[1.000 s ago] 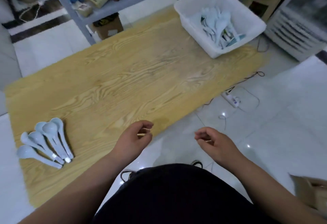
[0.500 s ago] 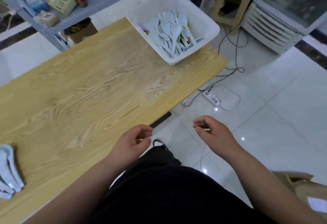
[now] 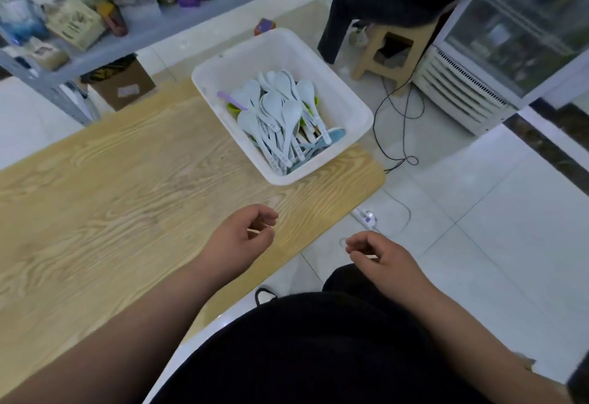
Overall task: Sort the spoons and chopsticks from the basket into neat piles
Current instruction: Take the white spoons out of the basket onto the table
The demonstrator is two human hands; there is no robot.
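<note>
**Hands empty, basket still full**

Left hand [image 3: 242, 241] and right hand [image 3: 379, 260]: fingers loosely curled, pinching nothing. Spoons [image 3: 280, 116] tangled in basket [image 3: 353, 107] at worktop [image 3: 127, 199] far right corner. Risk: grabbing one drags neighbours out.

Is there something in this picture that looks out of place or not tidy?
Mostly the white basket: it sits at the table's far corner, its right side jutting past the edge, and the pale spoons inside lie in a crossed jumble. A power strip and loose black cable lie on the floor. Both hands are empty.
</note>
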